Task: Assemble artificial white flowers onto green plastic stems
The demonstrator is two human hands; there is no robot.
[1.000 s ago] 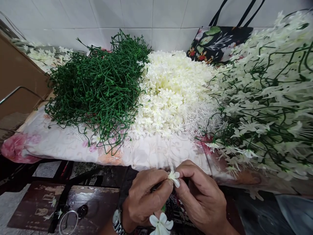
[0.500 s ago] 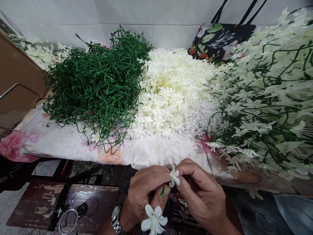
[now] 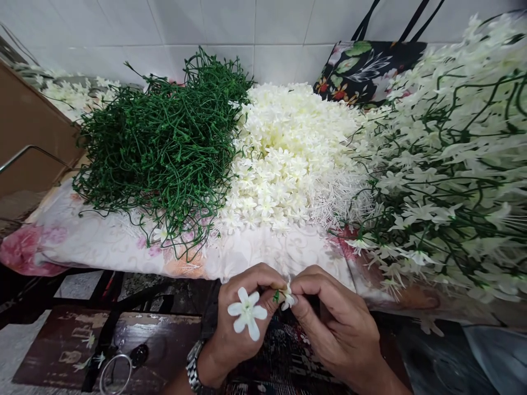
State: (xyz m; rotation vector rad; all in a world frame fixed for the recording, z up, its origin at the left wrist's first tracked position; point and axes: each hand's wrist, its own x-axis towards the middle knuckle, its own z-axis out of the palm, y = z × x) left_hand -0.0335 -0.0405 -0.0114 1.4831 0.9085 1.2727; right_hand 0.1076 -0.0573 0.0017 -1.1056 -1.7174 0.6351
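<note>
My left hand (image 3: 239, 323), a watch on its wrist, is closed around a thin green stem whose tip (image 3: 275, 297) shows between the fingers. A white artificial flower (image 3: 247, 313) fixed on that stem stands in front of the knuckles. My right hand (image 3: 333, 323) pinches a second small white flower (image 3: 288, 299) against the stem tip. Both hands are low in the middle, just in front of the table's edge.
On a floral cloth (image 3: 102, 241) lie a heap of green stems (image 3: 160, 142), a heap of loose white flowers (image 3: 288, 153) and, at right, finished flower sprays (image 3: 453, 164). A black floral bag (image 3: 362, 71) leans on the tiled wall. A brown box (image 3: 24, 126) stands at left.
My left hand has turned and risen, bringing the mounted white flower up from near the bottom edge to the front of its knuckles. The right hand stays pinched on the small flower at the stem tip.
</note>
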